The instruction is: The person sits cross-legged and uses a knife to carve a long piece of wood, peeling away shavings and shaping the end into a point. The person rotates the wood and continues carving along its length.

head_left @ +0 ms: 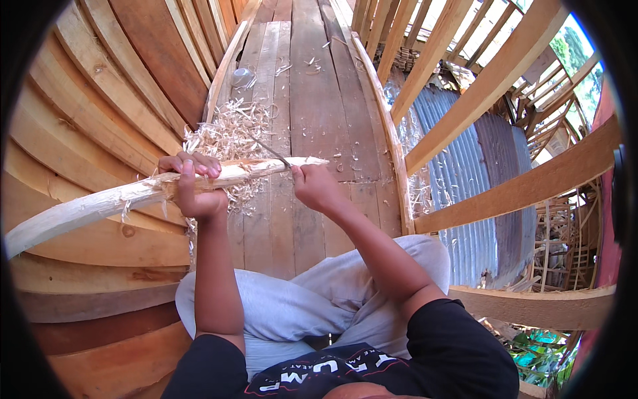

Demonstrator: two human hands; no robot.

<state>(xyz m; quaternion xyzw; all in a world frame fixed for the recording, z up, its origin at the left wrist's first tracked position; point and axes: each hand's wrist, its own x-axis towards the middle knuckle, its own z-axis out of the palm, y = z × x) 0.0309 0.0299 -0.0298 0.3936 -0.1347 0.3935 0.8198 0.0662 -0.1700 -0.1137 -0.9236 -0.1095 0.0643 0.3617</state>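
Shaved pole (133,194): pale, curved, tapering, spanning nine to twelve o'clock
Thin blade (269,149): dark, crossing near pole's tip, towards ten o'clock

1. From your right hand (314,188), you could pass toward 12 o'clock above the floorboards (325,120).
2. Toward 9 o'clock, the peeled pole (136,195) and your left hand (199,201) block you.
3. Toward 10, you meet the thin metal tool (276,155), then heaped shavings (226,130).
4. At 3, gaps between the slanting ribs (518,178) would admit your hand, though depth beyond them is hard to judge.
5. At 6, your folded legs (279,299) stand in the way.
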